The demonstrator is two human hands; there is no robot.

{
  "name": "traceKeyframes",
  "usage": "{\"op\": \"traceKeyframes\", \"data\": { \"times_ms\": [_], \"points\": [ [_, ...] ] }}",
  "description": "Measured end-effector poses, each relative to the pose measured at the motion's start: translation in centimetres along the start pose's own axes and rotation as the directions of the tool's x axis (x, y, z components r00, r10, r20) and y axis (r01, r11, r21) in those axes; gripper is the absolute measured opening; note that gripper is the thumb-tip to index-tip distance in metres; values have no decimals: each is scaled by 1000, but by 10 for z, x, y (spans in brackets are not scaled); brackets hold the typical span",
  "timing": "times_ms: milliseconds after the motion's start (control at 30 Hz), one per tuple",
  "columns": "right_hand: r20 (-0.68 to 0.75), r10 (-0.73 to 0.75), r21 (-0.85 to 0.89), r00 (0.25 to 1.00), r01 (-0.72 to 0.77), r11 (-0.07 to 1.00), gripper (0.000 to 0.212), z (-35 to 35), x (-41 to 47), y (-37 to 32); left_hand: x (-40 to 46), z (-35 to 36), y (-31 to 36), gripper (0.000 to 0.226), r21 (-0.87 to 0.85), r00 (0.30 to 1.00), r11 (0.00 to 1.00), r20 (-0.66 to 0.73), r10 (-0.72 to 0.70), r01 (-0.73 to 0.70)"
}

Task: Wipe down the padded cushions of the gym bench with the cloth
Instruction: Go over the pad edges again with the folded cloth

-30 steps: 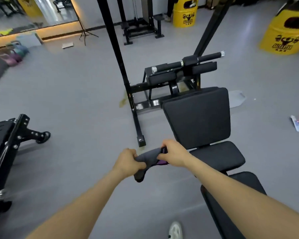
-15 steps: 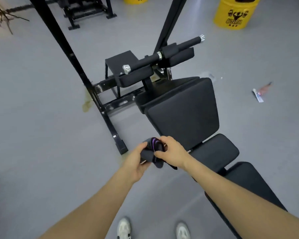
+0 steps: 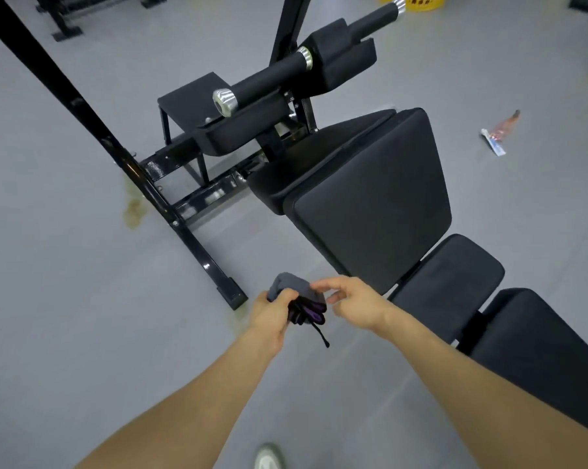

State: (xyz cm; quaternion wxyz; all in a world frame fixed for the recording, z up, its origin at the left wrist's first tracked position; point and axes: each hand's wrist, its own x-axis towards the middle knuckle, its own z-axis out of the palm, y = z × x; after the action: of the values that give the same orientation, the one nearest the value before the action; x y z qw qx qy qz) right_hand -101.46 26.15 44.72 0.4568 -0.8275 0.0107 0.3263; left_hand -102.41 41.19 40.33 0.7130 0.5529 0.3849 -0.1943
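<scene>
My left hand [image 3: 271, 314] grips a bunched grey cloth [image 3: 294, 287] with purple and black trim and a thin black cord hanging below it. My right hand [image 3: 352, 301] hovers just right of the cloth, fingers loosely spread, barely apart from it. Both hands are held above the floor, left of the black gym bench. Its large back cushion [image 3: 370, 198] rises ahead to the right. A smaller middle cushion [image 3: 450, 282] and a long seat cushion [image 3: 540, 353] run toward the lower right.
A black steel frame [image 3: 143, 184] slants across the left, its foot on the grey floor near my hands. A padded roller bar [image 3: 269, 79] sits behind the bench. A small tube [image 3: 494, 145] lies on the floor at right. My shoe [image 3: 269, 456] shows below.
I have moved closer to the bench and the view tilted down. My right hand has let go of the cloth and opened; the left hand alone holds it now.
</scene>
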Motion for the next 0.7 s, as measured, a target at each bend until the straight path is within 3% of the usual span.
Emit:
{"op": "traceKeyframes", "data": {
  "times_ms": [67,167,367,533,700],
  "points": [
    [-59,13,-50,998,-16,999,55,-3,18,20,13,4,-6,10,7,999,999,-24,36,-36],
    [-93,26,-129,995,-38,991,51,-10,44,52,37,6,-21,11,52,992,993,-58,111,-108],
    [-260,-144,-368,955,40,929,53,-24,97,96,87,19,-48,16,108,947,950,-108,303,-292],
    [-384,-329,-445,863,139,885,50,-20,115,116,113,30,-48,14,267,846,830,-83,527,-490],
    [-440,-393,-458,807,175,872,53,-15,119,128,126,37,-32,12,319,745,709,-9,666,-629]
  ]
}}
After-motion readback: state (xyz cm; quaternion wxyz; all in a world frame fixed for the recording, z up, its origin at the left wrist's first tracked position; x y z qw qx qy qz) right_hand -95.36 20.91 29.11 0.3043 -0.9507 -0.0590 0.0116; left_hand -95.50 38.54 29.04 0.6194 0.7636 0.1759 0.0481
